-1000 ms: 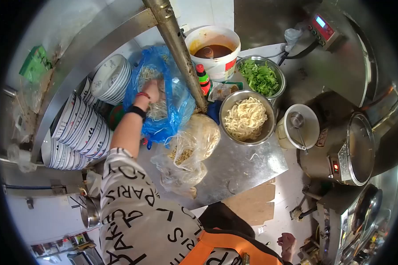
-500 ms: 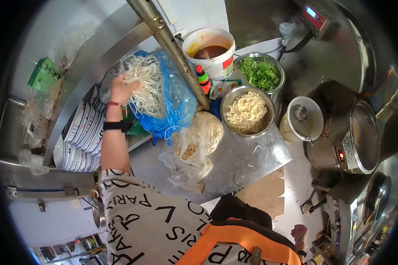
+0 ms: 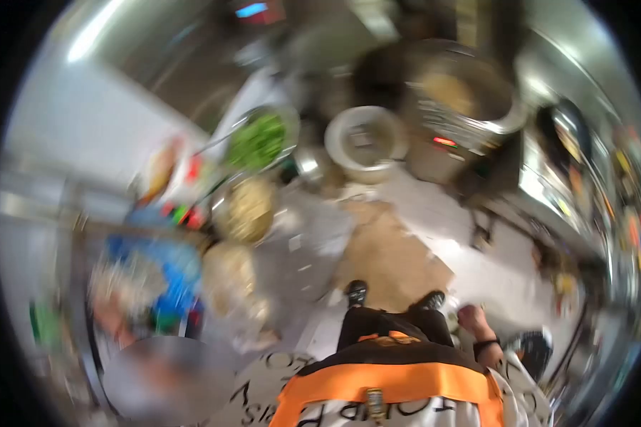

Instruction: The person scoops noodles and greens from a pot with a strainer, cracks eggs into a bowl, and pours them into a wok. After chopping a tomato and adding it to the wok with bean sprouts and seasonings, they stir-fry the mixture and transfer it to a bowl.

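Note:
My left hand [image 3: 110, 313] is smeared by motion at the left, at the near side of a pile of bean sprouts [image 3: 132, 281]. I cannot make out its fingers or how much they grip. The sprouts lie in a blue plastic bag [image 3: 181, 267]. Beside it sits a clear plastic bag [image 3: 228, 277] with pale contents. My right hand [image 3: 473, 320] hangs low by my side over the floor, fingers curled closed and reddish at the tips; what is in it, if anything, is hidden. A blurred grey round patch covers part of my left forearm.
Beyond the bags stand a metal bowl of noodles [image 3: 251, 210], a container of green leaves [image 3: 260, 142] and a white bucket [image 3: 367, 142]. A large pot [image 3: 470, 89] stands further back. Flattened cardboard [image 3: 384, 249] lies on the floor by my shoes.
My view has swung to the right, so the counter things now appear further left and blurred. My left hand stays at the sprouts. My right hand shows higher in view, still hanging.

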Tool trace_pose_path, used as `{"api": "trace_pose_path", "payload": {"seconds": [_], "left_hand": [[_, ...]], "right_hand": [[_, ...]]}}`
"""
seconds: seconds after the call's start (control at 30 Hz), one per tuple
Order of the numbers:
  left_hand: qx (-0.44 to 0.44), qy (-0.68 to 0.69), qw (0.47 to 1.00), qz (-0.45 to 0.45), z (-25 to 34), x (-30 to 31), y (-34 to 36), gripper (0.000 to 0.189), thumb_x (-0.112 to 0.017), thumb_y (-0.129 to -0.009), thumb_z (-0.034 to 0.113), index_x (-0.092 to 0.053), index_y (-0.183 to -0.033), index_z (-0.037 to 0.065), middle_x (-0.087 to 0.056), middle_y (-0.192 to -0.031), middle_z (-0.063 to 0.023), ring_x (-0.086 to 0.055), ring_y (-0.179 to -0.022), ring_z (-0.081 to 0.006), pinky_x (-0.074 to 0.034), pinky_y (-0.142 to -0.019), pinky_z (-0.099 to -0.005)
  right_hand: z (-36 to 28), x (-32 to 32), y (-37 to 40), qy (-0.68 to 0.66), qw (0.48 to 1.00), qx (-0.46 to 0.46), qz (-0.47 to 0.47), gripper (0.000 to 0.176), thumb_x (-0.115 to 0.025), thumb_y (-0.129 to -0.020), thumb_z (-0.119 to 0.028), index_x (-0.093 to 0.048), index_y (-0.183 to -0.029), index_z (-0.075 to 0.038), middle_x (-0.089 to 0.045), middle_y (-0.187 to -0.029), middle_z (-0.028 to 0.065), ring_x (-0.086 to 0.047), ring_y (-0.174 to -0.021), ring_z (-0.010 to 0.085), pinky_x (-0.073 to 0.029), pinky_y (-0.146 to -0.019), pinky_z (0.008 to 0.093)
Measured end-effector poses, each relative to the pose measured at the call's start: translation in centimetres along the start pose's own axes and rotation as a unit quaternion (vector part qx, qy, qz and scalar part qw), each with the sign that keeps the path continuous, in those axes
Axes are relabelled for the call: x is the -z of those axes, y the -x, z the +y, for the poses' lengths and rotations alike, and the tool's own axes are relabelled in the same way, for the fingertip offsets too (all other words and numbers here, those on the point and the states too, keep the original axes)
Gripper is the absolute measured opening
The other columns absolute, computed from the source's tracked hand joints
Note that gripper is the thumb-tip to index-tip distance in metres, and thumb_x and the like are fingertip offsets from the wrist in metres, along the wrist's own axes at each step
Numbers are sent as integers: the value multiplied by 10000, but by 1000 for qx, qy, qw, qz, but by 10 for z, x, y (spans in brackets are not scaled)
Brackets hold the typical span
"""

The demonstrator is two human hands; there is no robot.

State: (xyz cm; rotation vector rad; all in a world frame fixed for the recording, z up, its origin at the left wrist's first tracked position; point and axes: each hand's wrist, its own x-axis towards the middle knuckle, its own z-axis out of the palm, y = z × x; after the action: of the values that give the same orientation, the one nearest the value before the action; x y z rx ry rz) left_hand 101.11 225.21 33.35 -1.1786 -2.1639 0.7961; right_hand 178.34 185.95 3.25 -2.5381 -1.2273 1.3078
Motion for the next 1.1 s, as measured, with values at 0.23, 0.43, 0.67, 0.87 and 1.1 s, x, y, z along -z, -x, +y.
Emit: {"api": "trace_pose_path", "payload": {"seconds": [0.23, 0.43, 0.67, 0.87, 1.1], "left_hand": [[-41, 437, 881, 176, 38, 177, 79, 526, -637, -782, 281, -500, -1216, 17, -508, -1235, -182, -492, -1111, -297, -363, -948, -347], [-282, 579, 732, 221, 178, 420, 233, 388, -611, -782, 91, -525, -1128, -64, -557, -1145, -184, -510, -1044, -261, -359, -932, -346], [-526, 774, 342, 79, 407, 697, 452, 383, -582, -771, -64, -533, -1149, -28, -613, -1024, -87, -575, -900, -160, -454, -816, -278], [-656, 700, 283, -16, 652, 853, 648, 533, -777, -628, 82, -567, -1113, 10, -636, -997, -60, -579, -894, -142, -469, -812, -289], [-710, 592, 381, 29, 778, 898, 736, 418, -748, -634, 109, -615, -1030, 74, -616, -1014, -107, -574, -949, -202, -450, -819, -306]], "right_hand": [[138, 46, 11, -186, 976, -49, 104, 173, -568, -763, -172, -658, -828, -40, -650, -678, 112, -634, -599, 185, -504, -580, 320], [302, 156, 0, -161, 950, -18, 268, 148, -552, -770, -142, -644, -810, -32, -635, -671, 134, -633, -629, 219, -499, -609, 334], [341, 284, -15, -279, 886, -22, 370, 143, -598, -770, -115, -634, -851, -2, -651, -761, 165, -650, -741, 277, -510, -686, 335], [362, 331, 11, -223, 917, -46, 327, 151, -590, -782, -104, -631, -894, -12, -649, -753, 156, -645, -695, 252, -501, -645, 323], [381, 496, 0, -67, 852, 47, 517, 318, -600, -730, -13, -568, -1047, -16, -598, -987, 187, -611, -843, 298, -483, -760, 361]]}}
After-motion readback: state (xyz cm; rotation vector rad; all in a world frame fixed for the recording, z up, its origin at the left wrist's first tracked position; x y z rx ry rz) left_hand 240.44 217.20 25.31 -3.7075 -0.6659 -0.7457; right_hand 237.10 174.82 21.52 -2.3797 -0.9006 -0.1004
